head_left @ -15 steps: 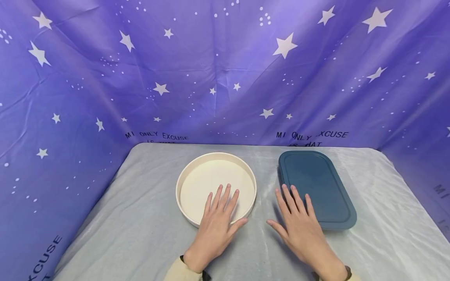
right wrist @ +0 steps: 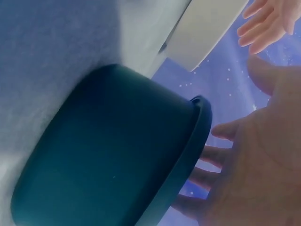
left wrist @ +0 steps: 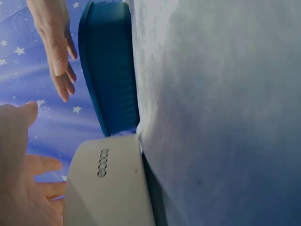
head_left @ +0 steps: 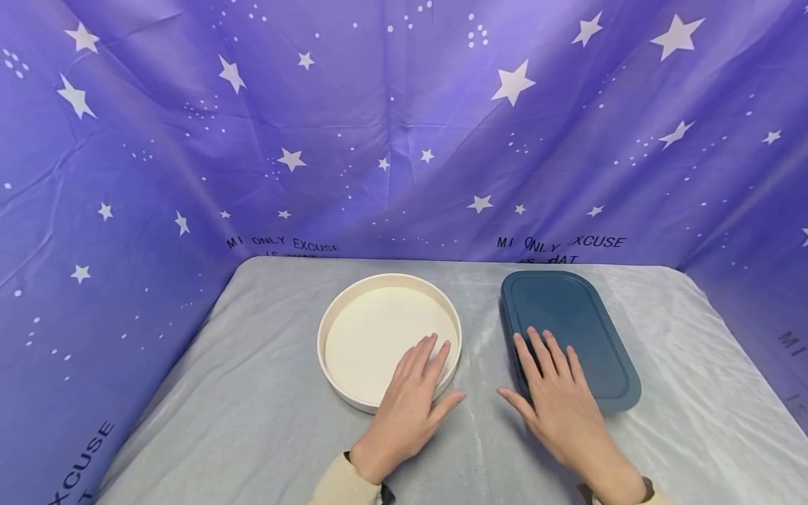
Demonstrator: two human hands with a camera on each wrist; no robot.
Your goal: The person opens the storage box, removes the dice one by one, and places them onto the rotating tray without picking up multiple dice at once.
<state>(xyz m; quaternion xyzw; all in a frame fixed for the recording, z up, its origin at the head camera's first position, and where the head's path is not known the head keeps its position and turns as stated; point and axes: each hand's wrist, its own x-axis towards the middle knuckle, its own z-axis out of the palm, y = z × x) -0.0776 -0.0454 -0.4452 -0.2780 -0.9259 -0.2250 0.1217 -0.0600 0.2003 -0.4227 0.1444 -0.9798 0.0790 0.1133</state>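
A round, shallow cream tray (head_left: 362,330) with a low raised wall lies left of centre. My left hand (head_left: 409,414) hovers over its near right edge, fingers stretched forward and thumb out to the right. The left wrist view shows the tray's outer wall (left wrist: 110,183) beside that hand, with a row of small linked marks on it. To the right is a rectangular dark blue container (head_left: 577,308) with a rimmed lid. My right hand (head_left: 562,410) hangs over its near left part, fingers spread. In the right wrist view the fingers stand above the lid's rim (right wrist: 200,122). Neither hand holds anything.
A pale grey-blue cloth (head_left: 221,393) covers the table, slightly wrinkled. Behind and at both sides hangs a purple-blue curtain (head_left: 353,91) with white stars and printed lettering. A strip of cloth separates the tray from the container.
Both hands have moved to the right, the left toward the tray's right edge and the right further over the blue lid. The tray and container stay in place.
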